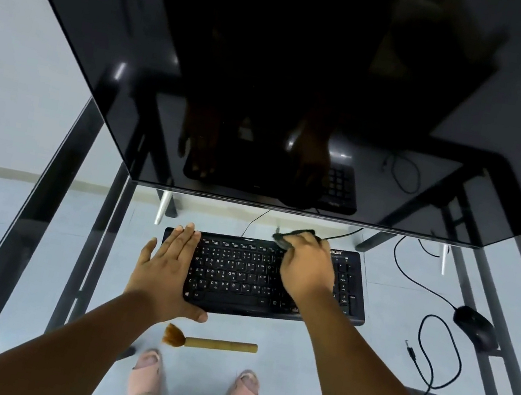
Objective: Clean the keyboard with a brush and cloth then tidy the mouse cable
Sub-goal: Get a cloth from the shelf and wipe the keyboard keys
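The left hand (166, 268) lies flat, fingers straight, pressing the left end of the black keyboard (238, 277) at centre frame. The right hand (304, 267) grips a dark cloth (294, 234) against the keyboard's far edge, covering the keys beneath. The brush (209, 342) lies on the glass bench (363, 355) just below the keyboard. At right sits the mouse (476, 327), its cable (437, 333) looping loosely. A dark monitor (273, 77) fills the upper frame.
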A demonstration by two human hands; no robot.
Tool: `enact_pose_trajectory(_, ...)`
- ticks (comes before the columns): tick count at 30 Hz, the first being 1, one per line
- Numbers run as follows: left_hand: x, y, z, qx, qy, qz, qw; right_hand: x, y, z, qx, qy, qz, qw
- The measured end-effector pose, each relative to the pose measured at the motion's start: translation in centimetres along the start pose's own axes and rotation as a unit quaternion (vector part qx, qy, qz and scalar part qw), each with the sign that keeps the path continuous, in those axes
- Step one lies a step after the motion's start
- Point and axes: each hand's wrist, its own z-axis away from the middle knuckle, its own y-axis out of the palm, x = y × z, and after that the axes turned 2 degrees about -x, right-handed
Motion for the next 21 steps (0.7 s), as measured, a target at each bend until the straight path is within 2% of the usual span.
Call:
enact_pose_trajectory(3,0.8,-0.3,0.3,-0.004,-0.018,-0.007,1.0,1.0,0.0,-0.7,0.003,0.027,0.031,0.999)
enact_pose_trajectory(10,1.3,-0.2,0.6,-0.011,-0.028,0.02,0.999,5.2,1.5,0.5,0.034,-0.112,-0.005,0.993)
enact_pose_trajectory(13,2.2,-0.4,0.5,-0.006,-0.008,0.026,1.0,3.4,1.2,0.6,0.025,-0.089,-0.017,0.996)
enact_pose_trajectory(17,3.2,-0.6,0.6,-0.002,0.009,0.037,0.999,2.8,0.9,-0.8,0.021,-0.019,0.039,0.999)
enact_pose_trajectory(19,3.3,-0.5,0.8,-0.007,0.005,0.037,0.999,4.5,1.2,-1.0,0.028,-0.018,0.031,0.999)
enact_pose_trajectory(21,3.3,-0.4,0.8,-0.012,-0.003,0.036,0.999,6.4,1.8,-0.6,0.034,-0.054,0.003,0.998)
